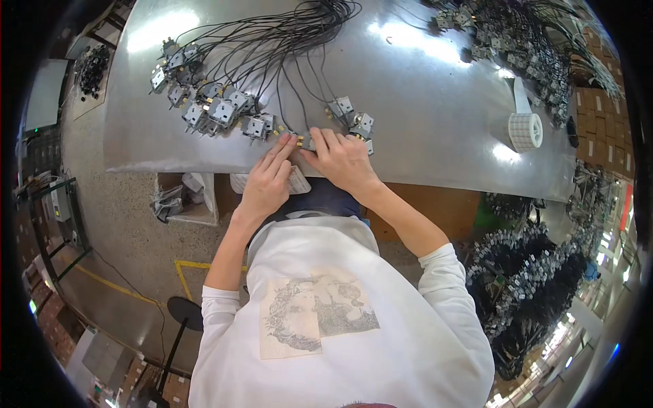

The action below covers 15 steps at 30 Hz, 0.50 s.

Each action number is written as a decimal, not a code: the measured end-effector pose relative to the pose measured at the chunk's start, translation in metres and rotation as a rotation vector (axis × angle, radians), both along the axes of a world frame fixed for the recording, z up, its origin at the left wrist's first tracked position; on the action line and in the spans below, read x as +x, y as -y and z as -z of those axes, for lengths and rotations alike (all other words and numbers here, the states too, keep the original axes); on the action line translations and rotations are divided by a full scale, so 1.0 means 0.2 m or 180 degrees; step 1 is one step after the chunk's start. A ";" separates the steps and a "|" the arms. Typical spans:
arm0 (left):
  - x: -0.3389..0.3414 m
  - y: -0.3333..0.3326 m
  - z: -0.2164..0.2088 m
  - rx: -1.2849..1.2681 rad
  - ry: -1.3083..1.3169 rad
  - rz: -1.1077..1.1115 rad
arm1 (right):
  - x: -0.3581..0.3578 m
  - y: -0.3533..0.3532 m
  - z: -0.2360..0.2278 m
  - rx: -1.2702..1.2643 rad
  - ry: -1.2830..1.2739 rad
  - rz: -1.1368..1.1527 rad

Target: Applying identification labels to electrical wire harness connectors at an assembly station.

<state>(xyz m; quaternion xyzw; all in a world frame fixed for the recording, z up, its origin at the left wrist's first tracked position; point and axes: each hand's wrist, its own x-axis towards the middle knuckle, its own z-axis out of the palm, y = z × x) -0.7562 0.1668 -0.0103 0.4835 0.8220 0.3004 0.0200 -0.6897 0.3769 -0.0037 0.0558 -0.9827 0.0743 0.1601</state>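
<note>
Near the table's front edge, both my hands meet at a small wired metal part (pixel 307 142) with yellow terminals and a black cable. My right hand (pixel 342 162) has its fingers curled down around the part's right side and covers much of it. My left hand (pixel 269 182) brings its fingertips together at the yellow terminals on the other side. A pile of similar boxy metal parts (pixel 221 111) lies to the left, their black cables (pixel 286 41) running together toward the far edge. A few more parts (pixel 362 124) sit just beyond my right hand.
A roll of white labels (pixel 524 132) stands on the metal table (pixel 435 129) at the right. Heaped wired parts (pixel 524 54) cover the far right corner. Below the front edge are a white label strip (pixel 298 181) and an open carton (pixel 197 204). Bundled parts (pixel 530 272) hang at right.
</note>
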 end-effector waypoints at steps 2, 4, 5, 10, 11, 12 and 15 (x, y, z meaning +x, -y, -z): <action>0.01 0.00 0.00 0.0039 -0.0030 0.0021 | -0.01 0.02 0.00 -0.0036 0.0056 0.0053; 0.01 0.00 0.01 0.0007 -0.0042 -0.0029 | -0.02 0.04 -0.02 0.0050 0.0356 0.0254; 0.02 0.00 0.01 0.0010 -0.0030 -0.0011 | -0.03 0.05 -0.03 0.0031 0.0349 0.0224; 0.01 0.00 0.02 0.0000 -0.0064 0.0017 | 0.03 0.04 -0.15 -0.0171 0.0229 0.0187; 0.01 0.01 0.02 0.0032 -0.0060 0.0045 | 0.04 0.02 -0.18 -0.0197 0.0258 0.0142; 0.01 0.01 0.02 -0.0048 -0.0036 -0.0016 | 0.06 0.00 -0.21 -0.0287 -0.0070 0.0001; 0.01 0.02 0.01 -0.0035 -0.0004 0.0024 | 0.10 -0.09 -0.27 -0.0658 -0.0380 -0.0039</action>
